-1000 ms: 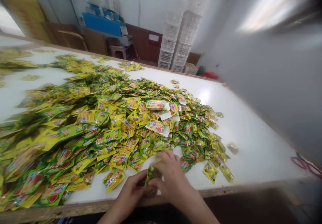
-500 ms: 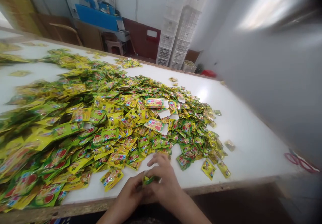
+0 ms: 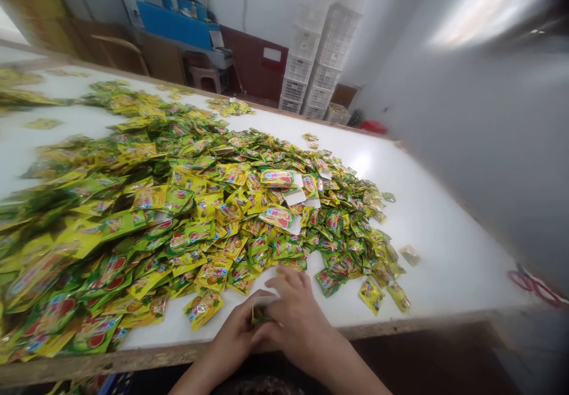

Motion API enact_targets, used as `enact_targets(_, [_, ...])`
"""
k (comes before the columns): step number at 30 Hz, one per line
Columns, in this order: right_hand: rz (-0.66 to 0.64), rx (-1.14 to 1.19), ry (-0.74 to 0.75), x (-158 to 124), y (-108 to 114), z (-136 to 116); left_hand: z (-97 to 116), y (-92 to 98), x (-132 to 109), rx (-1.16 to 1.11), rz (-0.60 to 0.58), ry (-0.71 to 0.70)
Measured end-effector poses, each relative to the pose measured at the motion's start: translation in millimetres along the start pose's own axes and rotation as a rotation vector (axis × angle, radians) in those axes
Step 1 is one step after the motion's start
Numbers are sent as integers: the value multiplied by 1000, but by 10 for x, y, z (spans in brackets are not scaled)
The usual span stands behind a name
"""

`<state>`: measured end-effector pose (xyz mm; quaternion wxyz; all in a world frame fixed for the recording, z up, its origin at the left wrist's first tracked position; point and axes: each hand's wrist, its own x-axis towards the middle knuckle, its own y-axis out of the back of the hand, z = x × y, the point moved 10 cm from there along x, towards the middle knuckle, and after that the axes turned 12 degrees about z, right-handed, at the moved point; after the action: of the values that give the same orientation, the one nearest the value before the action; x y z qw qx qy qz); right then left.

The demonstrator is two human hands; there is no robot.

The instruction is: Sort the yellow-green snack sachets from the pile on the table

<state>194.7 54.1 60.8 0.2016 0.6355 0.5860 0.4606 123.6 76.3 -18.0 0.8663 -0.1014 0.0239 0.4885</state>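
At the table's near edge, my left hand [image 3: 235, 331] is closed around a small cardboard box [image 3: 263, 302], whose white inside shows at the top. Some green and yellow wrapping shows in its opening, mostly hidden by my fingers. My right hand [image 3: 296, 309] presses against the box from the other side, thumb low and fingers curled over the opening. Just beyond lies a large heap of small green and yellow candy packets [image 3: 213, 273]. Several printed boxes with white open flaps, one of them a green and yellow box [image 3: 278, 218], rest on the heap.
The white table [image 3: 444, 253] has a rough wooden front edge. Red-handled scissors [image 3: 533, 285] lie at its right end. Stacked white crates [image 3: 302, 66], a stool [image 3: 205, 72] and a blue-covered desk [image 3: 175, 25] stand behind it. Loose packets [image 3: 372, 295] lie right of my hands.
My right hand has come lower and more over the box, and more of the white inside shows. Less of the green packet between my hands is visible. The view has shifted slightly.
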Motion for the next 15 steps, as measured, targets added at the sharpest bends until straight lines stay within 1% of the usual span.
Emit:
enact_targets(2, [-86, -27, 14, -16, -87, 5, 2, 12, 20, 3, 26, 5])
enact_targets(3, [-94, -21, -2, -17, -90, 16, -7, 31, 30, 13, 43, 12])
enact_targets(6, [-19, 31, -99, 1, -6, 69, -42, 98, 45, 61, 89, 18])
enact_targets(8, [10, 56, -132, 11, 15, 77, -57, 95, 44, 90, 74, 3])
enact_targets(11, [-49, 114, -85, 27, -52, 25, -62, 31, 45, 127, 17, -31])
enact_targets(12, [-47, 160, -79, 34, -49, 29, -65, 24, 49, 130, 15, -34])
enact_targets(13, [-16, 226, -101, 43, -20, 67, -73, 38, 54, 130, 30, -26])
enact_targets(14, [46, 307, -158, 46, 28, 149, -79, 69, 59, 122, 60, -14])
enact_targets(15, [127, 401, -246, 33, 76, 275, -80, 102, 57, 105, 86, 0])
